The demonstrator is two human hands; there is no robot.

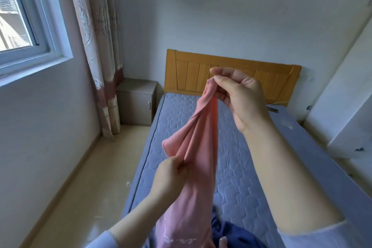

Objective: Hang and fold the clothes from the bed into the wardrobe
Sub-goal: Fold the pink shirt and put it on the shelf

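Both hands hold the pink garment (193,147) above the bed (231,167): right hand (237,94) pinches its top edge, left hand (171,173) grips a fold lower down. Best to find both shoulders, shake out twists, then fold or hang it.

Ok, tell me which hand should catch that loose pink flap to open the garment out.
Probably left. The left hand grips the pink garment just below the flap; the right hand pinches its top end, holding it up.
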